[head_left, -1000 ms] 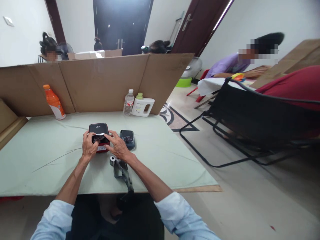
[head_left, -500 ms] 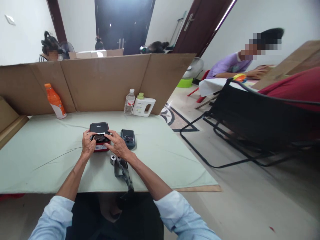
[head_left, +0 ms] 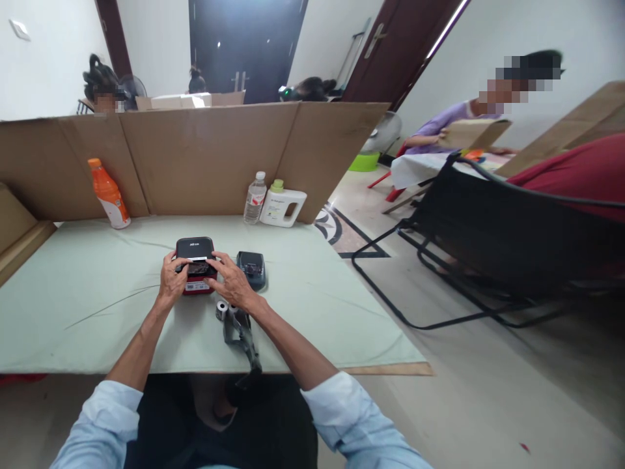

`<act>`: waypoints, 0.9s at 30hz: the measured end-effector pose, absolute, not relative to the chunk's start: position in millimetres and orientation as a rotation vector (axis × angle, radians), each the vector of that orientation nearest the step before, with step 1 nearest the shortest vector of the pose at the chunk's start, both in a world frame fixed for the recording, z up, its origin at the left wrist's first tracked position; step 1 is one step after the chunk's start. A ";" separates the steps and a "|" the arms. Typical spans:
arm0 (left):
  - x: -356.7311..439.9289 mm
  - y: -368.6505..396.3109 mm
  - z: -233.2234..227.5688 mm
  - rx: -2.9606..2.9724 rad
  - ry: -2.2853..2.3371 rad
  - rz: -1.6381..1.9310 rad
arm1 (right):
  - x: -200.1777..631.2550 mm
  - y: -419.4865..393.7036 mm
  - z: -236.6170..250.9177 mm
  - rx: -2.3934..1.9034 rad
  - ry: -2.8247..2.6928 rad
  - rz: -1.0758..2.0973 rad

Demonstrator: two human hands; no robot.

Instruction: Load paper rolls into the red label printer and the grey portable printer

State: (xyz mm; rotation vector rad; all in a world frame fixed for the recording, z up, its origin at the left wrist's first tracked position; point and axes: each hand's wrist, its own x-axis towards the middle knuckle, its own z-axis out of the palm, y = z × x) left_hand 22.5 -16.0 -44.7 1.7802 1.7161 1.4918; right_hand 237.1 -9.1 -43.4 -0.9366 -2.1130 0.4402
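A small black and red printer-like device (head_left: 194,250) sits on the pale green table (head_left: 88,286) in front of me, its lid raised. My left hand (head_left: 172,282) grips its left side with the thumb at the open compartment. My right hand (head_left: 233,283) holds its right side, fingers reaching into the opening. A second dark device (head_left: 251,268) lies just right of it. A small paper roll (head_left: 221,309) and a dark strap (head_left: 241,335) lie near the table's front edge under my right wrist.
A cardboard screen (head_left: 195,156) walls the table's back. An orange bottle (head_left: 109,194) stands back left; a water bottle (head_left: 254,198) and white jug (head_left: 283,204) back right. A black folding chair (head_left: 488,241) is on the right. Other people sit beyond.
My hands and the device stay in place; fingers shift slightly at the opening. The view tilted a little. The person at the far right lifted a cardboard piece.
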 end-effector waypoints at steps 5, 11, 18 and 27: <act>23.9 -18.6 -43.2 1.785 1.690 1.497 | 238.0 -10.3 -41.8 -0.935 -2.120 0.442; 20.6 -20.9 -41.8 1.800 1.661 1.445 | 238.8 -8.2 -43.6 -0.923 -2.118 0.425; 14.5 -20.8 -37.4 1.863 1.646 1.361 | 237.3 -7.9 -45.5 -0.919 -2.134 0.386; -8.9 -24.5 -31.4 2.040 1.581 1.095 | 235.4 -3.7 -33.9 -0.945 -2.265 0.276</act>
